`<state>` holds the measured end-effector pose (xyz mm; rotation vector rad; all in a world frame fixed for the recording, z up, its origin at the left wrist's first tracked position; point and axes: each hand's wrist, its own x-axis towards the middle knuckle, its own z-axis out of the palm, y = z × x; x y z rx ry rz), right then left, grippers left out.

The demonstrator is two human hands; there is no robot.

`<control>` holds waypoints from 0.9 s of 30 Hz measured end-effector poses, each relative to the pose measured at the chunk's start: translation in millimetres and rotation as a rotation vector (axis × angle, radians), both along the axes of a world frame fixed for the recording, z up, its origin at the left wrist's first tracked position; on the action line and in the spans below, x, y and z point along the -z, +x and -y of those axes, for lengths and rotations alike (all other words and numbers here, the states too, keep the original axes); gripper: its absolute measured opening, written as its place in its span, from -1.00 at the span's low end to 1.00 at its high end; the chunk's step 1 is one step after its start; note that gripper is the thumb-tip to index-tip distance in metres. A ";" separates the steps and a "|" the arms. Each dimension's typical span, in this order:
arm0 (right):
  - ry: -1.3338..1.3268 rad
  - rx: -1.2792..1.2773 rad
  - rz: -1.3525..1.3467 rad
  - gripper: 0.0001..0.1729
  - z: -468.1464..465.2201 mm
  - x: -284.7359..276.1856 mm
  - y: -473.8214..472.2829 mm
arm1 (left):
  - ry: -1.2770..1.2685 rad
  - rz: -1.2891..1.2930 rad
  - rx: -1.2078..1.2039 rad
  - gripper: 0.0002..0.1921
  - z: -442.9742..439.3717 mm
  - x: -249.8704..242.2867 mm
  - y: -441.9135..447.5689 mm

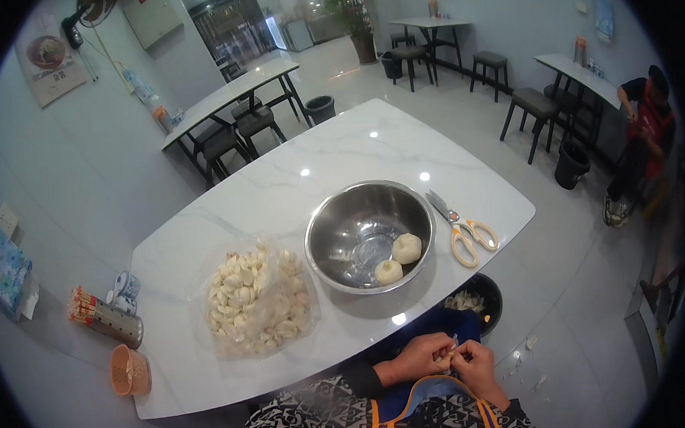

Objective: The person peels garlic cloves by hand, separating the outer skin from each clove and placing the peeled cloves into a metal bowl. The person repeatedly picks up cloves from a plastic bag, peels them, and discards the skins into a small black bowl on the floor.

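Note:
Over my lap, just off the table's near edge, my left hand [419,356] and my right hand [477,370] meet at the fingertips. Both pinch a small piece of garlic [447,356], mostly covered by the fingers. On the table, a steel bowl [331,220] contains two whole garlic bulbs [406,248]. To its left lies a clear plastic bag [293,329] filled with many peeled garlic cloves [235,285]. Kitchen scissors [461,230] with cream and orange handles rest right of the bowl, blades slightly apart.
Below the white marble-patterned table [368,153] stands a black bin [497,316] with garlic skins [465,302]; more skins [531,341] litter the floor. A chopstick holder [117,325] and an orange plastic container [130,371] are at the left edge. A person [646,130] sits far right.

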<state>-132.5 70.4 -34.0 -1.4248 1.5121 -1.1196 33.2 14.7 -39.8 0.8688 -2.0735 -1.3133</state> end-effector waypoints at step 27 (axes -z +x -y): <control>-0.086 0.128 0.449 -0.95 32.0 -6.0 -18.9 | -0.239 -0.057 -0.200 -0.64 28.0 -34.9 -26.5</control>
